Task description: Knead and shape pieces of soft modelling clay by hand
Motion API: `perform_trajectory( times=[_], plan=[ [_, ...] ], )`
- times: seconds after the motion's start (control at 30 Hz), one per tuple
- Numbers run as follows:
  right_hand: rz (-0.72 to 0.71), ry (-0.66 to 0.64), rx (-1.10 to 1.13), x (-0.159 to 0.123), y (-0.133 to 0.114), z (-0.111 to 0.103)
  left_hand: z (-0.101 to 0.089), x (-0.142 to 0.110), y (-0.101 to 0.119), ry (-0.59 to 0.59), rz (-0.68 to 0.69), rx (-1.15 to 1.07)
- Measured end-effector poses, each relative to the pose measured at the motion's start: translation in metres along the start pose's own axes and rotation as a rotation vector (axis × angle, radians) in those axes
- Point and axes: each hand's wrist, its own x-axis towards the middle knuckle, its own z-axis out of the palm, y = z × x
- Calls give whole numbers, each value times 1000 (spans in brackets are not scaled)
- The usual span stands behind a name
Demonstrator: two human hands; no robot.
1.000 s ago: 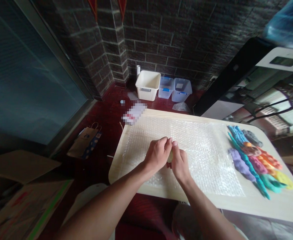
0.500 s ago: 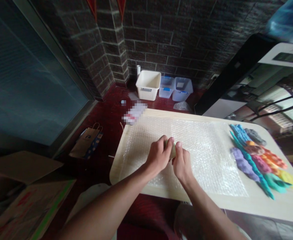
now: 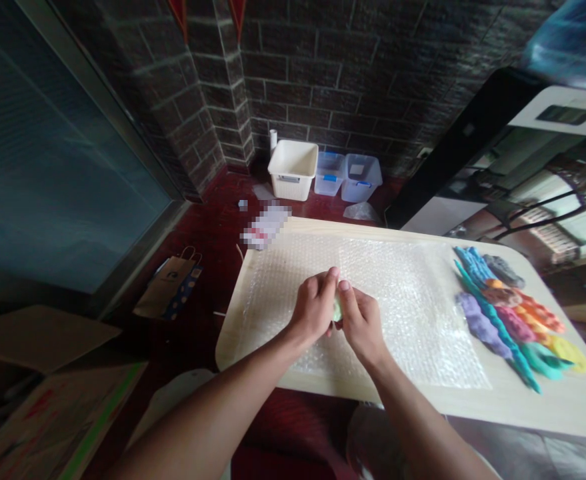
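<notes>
A lump of pale green clay (image 3: 337, 309) is pressed between my two hands over the bubble wrap, mostly covered by the fingers. My left hand (image 3: 315, 301) curls round its left side, the thumb on top. From the right, my right hand (image 3: 360, 317) closes on the same lump, with its thumb near the left one. Beneath them, a sheet of bubble wrap (image 3: 413, 313) covers much of the pale wooden table (image 3: 537, 413).
At the table's right lie several coloured clay pieces (image 3: 487, 327). Behind the table stand a white bin (image 3: 293, 180) and two clear plastic boxes (image 3: 360, 180). A paper bag (image 3: 167, 287) and an opened cardboard box (image 3: 57, 413) are at left; a water dispenser (image 3: 463, 147) stands at right.
Both hands have shifted slightly and the thumbs have turned inward around the green clay, showing less of its top. The whole view has drifted a little.
</notes>
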Motion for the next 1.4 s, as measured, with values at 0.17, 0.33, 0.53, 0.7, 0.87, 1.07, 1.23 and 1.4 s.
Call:
perform_trajectory(
  times=[0.17,0.33,0.53,0.7,0.87,1.07,1.23,1.4],
  plan=[
    [-10,191,-118,2,2,1,0,-1,-4,19,124,97],
    [-23,120,-204,4,6,-5,0,-1,-10,92,272,202],
    [81,54,-24,5,1,-10,-1,3,-6,90,278,275],
    [80,77,76,4,-3,-3,0,1,-3,42,238,192],
    [59,77,83,2,-10,1,1,-1,-2,-37,85,-5],
    [-20,169,-44,3,2,-6,-6,6,-4,-13,155,93],
    [-9,91,-18,6,7,-16,-9,8,-6,44,399,317],
    [87,-2,65,12,-2,-22,-8,7,-7,-14,490,438]
  ],
)
